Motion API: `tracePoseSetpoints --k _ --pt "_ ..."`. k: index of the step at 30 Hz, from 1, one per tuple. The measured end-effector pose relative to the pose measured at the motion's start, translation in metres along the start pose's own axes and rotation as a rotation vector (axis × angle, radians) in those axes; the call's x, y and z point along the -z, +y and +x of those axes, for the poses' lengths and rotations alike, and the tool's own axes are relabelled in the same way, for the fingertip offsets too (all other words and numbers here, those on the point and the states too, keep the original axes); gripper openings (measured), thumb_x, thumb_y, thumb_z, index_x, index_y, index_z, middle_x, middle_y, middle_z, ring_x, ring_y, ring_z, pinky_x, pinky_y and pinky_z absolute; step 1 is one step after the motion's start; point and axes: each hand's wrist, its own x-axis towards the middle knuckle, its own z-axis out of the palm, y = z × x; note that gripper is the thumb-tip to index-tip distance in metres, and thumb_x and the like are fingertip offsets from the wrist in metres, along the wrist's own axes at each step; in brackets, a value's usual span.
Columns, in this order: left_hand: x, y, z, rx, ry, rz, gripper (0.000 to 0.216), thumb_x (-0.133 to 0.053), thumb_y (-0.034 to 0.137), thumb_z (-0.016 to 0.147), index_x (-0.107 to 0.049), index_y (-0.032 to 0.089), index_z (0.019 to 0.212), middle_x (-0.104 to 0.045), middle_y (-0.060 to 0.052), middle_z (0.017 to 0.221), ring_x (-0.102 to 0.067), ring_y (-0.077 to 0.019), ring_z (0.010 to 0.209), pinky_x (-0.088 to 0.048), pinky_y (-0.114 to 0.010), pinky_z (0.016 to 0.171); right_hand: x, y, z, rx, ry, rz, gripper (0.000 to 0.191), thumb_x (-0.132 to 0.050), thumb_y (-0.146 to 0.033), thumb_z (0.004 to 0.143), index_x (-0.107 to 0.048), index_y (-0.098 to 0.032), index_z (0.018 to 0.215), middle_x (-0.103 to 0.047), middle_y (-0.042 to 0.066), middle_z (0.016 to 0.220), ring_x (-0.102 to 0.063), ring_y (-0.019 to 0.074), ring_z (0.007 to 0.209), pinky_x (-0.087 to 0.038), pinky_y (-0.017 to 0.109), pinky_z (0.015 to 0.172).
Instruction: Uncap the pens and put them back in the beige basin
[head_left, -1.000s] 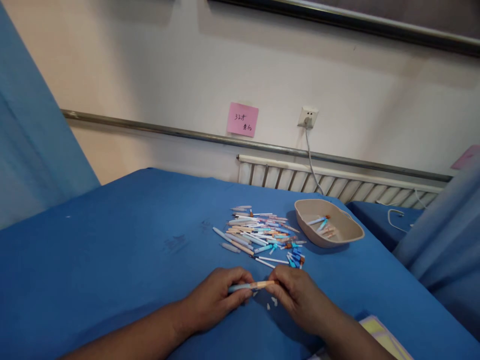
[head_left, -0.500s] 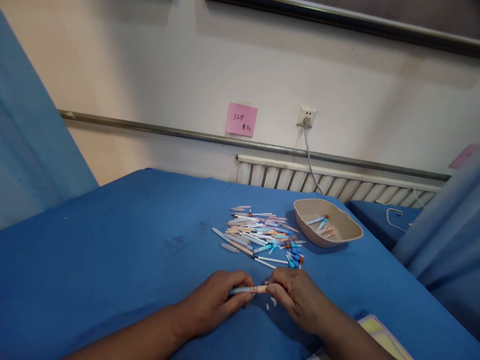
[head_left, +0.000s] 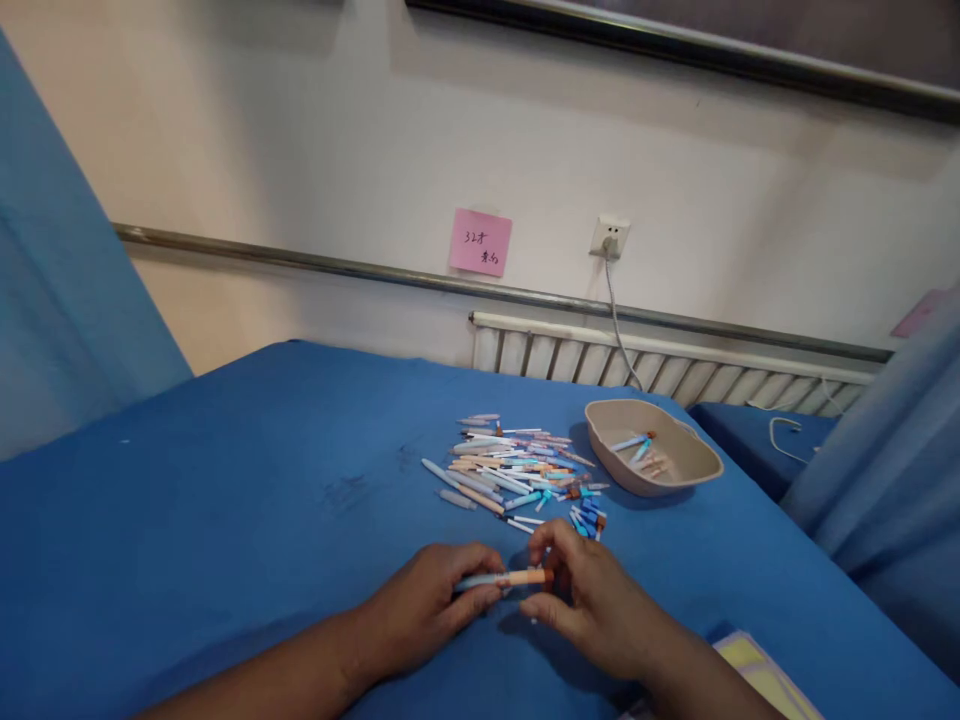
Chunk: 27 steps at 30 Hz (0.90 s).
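Pen [head_left: 525, 578], pale blue at one end and orange with a brown tip at the other, lies roughly level above a blue cloth [head_left: 247, 500]. Left hand [head_left: 439, 595] grips the pale blue part between thumb and fingers. Right hand [head_left: 604, 605] has thumb and fingers spread about the brown tip; whether they touch it cannot be told. Beyond both hands lies a pile of pen parts [head_left: 504, 482]; right of it stands a beige basin [head_left: 694, 460] containing several more.

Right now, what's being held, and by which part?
A pen, by its grey end, in the left hand; the right hand is open.
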Motion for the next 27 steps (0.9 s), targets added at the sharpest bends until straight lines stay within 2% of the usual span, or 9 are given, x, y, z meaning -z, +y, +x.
tracePoseSetpoints --k 3,8,13,16,23,27 --pt "-0.0004 -0.0011 -0.0002 -0.010 0.009 0.005 0.017 -0.047 0.031 0.090 -0.060 0.023 0.095 -0.063 0.004 0.080 -0.055 -0.0122 0.072 -0.038 -0.019 0.066 -0.0017 0.0002 -0.0007 0.018 -0.001 -0.037 0.005 -0.051 -0.026 0.087 -0.051 -0.021 0.089 -0.060 0.000 0.081 -0.054 0.0125 0.072 -0.036 0.021 0.063" --pt "0.0001 0.0013 -0.0001 -0.024 -0.010 -0.011 0.024 -0.042 0.037 0.092 -0.061 0.021 0.091 -0.064 0.003 0.076 -0.056 -0.0125 0.070 -0.039 -0.019 0.066 -0.0018 -0.0002 0.0020 0.003 -0.057 -0.123 0.024 -0.039 -0.033 0.093 -0.053 -0.020 0.079 -0.061 0.001 0.075 -0.054 0.0125 0.067 -0.033 0.021 0.059" --pt "0.0008 -0.0007 0.0008 -0.006 0.007 -0.031 0.027 -0.040 0.039 0.093 -0.060 0.021 0.093 -0.065 0.003 0.077 -0.058 -0.0120 0.071 -0.039 -0.018 0.066 -0.0033 -0.0005 0.0033 -0.001 -0.051 -0.051 0.011 -0.053 -0.031 0.086 -0.051 -0.021 0.091 -0.062 -0.001 0.079 -0.054 0.0123 0.069 -0.034 0.020 0.059" --pt "0.0000 -0.0020 0.0010 -0.003 0.007 -0.033 0.029 -0.039 0.040 0.093 -0.061 0.021 0.093 -0.066 0.003 0.075 -0.058 -0.0120 0.070 -0.040 -0.018 0.066 -0.0049 0.0014 0.0029 0.030 -0.033 -0.067 0.005 -0.048 -0.026 0.088 -0.050 -0.021 0.088 -0.062 0.000 0.080 -0.055 0.0119 0.071 -0.034 0.020 0.060" --pt "-0.0011 -0.0025 0.0011 -0.004 -0.012 0.009 0.027 -0.040 0.036 0.094 -0.062 0.021 0.089 -0.066 0.003 0.073 -0.058 -0.0112 0.069 -0.039 -0.017 0.065 -0.0058 0.0037 0.0044 0.032 -0.103 -0.220 0.026 -0.037 -0.035 0.094 -0.054 -0.021 0.080 -0.063 0.001 0.074 -0.054 0.0123 0.064 -0.029 0.022 0.055" --pt "0.0005 -0.0038 0.0019 -0.003 0.002 0.011 0.025 -0.041 0.036 0.093 -0.061 0.021 0.090 -0.066 0.003 0.075 -0.059 -0.0113 0.071 -0.039 -0.017 0.065 -0.0086 0.0024 0.0042 0.009 -0.065 -0.092 0.015 -0.054 -0.034 0.085 -0.051 -0.023 0.095 -0.064 -0.001 0.081 -0.055 0.0124 0.070 -0.032 0.020 0.058"
